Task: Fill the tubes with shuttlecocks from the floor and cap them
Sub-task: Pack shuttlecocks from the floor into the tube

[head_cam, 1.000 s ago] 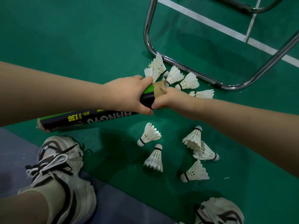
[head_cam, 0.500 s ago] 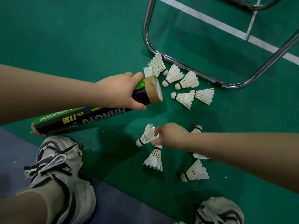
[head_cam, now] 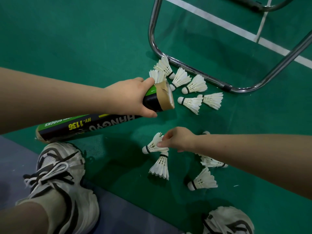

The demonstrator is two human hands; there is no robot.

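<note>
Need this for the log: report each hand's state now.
Left hand: grips the tube.
Right hand: pinches a shuttlecock.

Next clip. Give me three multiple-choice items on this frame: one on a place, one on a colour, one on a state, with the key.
1. The left hand grips the tube: A at its middle; B near its taped end; C at its far end.
2. The court floor is mostly: A red; B yellow; C green.
3. The right hand: A pinches a shuttlecock; B lies flat; C holds a cap.
Key: 1 B, the grip sits just behind the taped end; 2 C, green surface throughout; 3 A, it is held by its feathers.
</note>
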